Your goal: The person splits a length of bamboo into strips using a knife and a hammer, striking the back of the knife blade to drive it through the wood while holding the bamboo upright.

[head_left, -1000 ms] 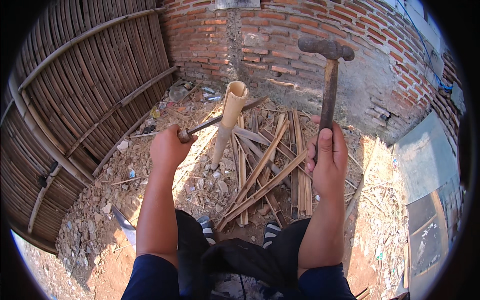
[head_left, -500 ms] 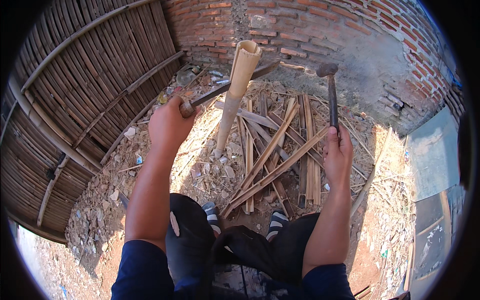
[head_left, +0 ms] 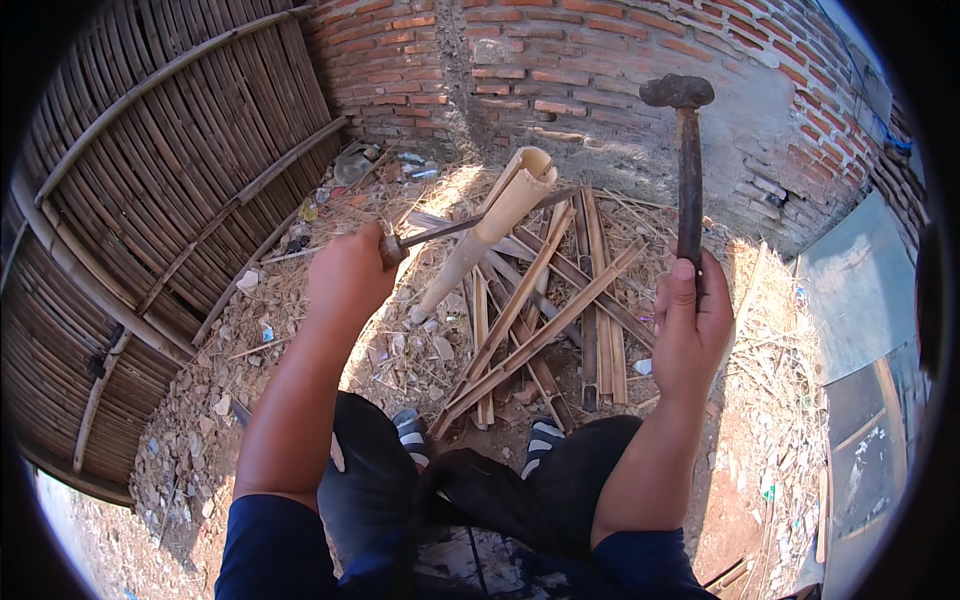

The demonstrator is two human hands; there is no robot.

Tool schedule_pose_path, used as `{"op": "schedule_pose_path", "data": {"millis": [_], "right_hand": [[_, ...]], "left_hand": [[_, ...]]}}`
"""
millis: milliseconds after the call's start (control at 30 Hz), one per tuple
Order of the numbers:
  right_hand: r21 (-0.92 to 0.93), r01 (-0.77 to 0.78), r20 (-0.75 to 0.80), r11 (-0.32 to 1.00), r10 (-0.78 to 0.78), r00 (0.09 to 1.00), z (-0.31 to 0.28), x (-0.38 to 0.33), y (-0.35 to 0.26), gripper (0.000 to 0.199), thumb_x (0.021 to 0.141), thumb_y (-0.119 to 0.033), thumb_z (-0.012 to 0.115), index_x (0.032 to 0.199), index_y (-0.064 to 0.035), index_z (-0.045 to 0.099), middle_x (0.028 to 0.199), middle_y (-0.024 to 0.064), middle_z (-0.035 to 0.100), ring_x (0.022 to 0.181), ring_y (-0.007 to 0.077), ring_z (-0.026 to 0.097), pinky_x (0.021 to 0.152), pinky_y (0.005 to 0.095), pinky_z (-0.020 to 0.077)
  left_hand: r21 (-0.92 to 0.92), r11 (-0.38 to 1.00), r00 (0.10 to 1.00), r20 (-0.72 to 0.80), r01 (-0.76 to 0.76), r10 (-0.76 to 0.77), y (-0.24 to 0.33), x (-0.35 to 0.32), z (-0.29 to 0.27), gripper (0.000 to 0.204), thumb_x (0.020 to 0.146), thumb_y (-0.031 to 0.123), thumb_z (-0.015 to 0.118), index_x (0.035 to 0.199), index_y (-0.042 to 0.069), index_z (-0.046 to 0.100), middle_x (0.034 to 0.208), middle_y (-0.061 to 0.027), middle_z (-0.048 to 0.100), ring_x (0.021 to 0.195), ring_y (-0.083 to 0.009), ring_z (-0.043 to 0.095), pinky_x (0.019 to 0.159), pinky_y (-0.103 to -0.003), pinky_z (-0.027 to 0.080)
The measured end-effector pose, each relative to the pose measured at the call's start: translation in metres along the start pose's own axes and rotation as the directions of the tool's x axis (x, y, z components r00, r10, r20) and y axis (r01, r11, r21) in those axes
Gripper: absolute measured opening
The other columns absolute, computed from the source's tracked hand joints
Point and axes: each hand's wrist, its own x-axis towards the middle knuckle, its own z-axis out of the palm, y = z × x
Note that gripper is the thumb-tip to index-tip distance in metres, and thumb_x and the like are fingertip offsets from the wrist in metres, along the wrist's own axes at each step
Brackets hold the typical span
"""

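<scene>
My left hand (head_left: 350, 268) is closed round the wooden handle of a long-bladed machete (head_left: 440, 231). Its blade runs to the right through the split upper part of a bamboo pole (head_left: 480, 235), and the tip shows beyond it. The pole leans to the right, its lower end on the rubble and its cracked, hollow top toward the wall. In my right hand (head_left: 690, 325) is a hammer (head_left: 688, 170), held upright by its dark handle. The dark metal head is raised well above the pole, apart from the machete.
Split bamboo strips (head_left: 545, 310) lie crisscrossed in front of my striped sandals (head_left: 541, 445). A bamboo-slat wall (head_left: 180, 170) stands on the left, a brick wall (head_left: 560, 70) at the back. Grey sheets (head_left: 860, 290) lean at the right. Rubble and straw cover the ground.
The bamboo pole has tipped to the right and its top is lower, with the machete now lower in the view. My right hand has raised the hammer.
</scene>
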Motion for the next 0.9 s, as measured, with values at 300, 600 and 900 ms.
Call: {"op": "schedule_pose_path", "data": {"millis": [300, 600, 900], "right_hand": [[-0.103, 0.092, 0.191, 0.990, -0.071, 0.979, -0.004, 0.004, 0.020, 0.041, 0.109, -0.039, 0.052, 0.117, -0.0001, 0.063, 0.069, -0.0015, 0.048, 0.062, 0.0060, 0.045, 0.056, 0.0267, 0.0367], [-0.054, -0.074, 0.152, 0.996, 0.081, 0.985, 0.012, 0.008, 0.024, 0.042, 0.109, -0.039, 0.052, 0.109, 0.0014, 0.063, 0.070, -0.0012, 0.050, 0.062, 0.0078, 0.045, 0.056, 0.0290, 0.0373], [-0.182, -0.132, 0.313, 0.974, 0.185, 0.932, 0.042, 0.000, 0.058, 0.038, 0.110, -0.037, 0.050, 0.106, -0.0008, 0.060, 0.067, 0.0041, 0.053, 0.061, 0.0132, 0.051, 0.058, 0.0334, 0.0436]], "left_hand": [[0.043, 0.996, 0.997, 0.021, 0.073, -0.074, 0.007, 0.009, 0.001, 0.026, 0.083, 0.029, 0.077, 0.097, 0.008, 0.068, 0.085, -0.0163, 0.073, 0.082, -0.0375, 0.072, 0.071, -0.051, 0.056], [0.048, 0.998, 0.998, 0.046, 0.029, -0.031, 0.007, 0.013, -0.004, 0.025, 0.082, 0.027, 0.077, 0.094, 0.007, 0.067, 0.084, -0.0166, 0.072, 0.083, -0.0385, 0.071, 0.073, -0.051, 0.056], [0.055, 0.998, 0.995, 0.096, 0.035, -0.040, 0.013, 0.024, -0.011, 0.041, 0.086, 0.043, 0.079, 0.094, 0.004, 0.068, 0.082, -0.0177, 0.072, 0.086, -0.0398, 0.070, 0.076, -0.051, 0.054]]}}
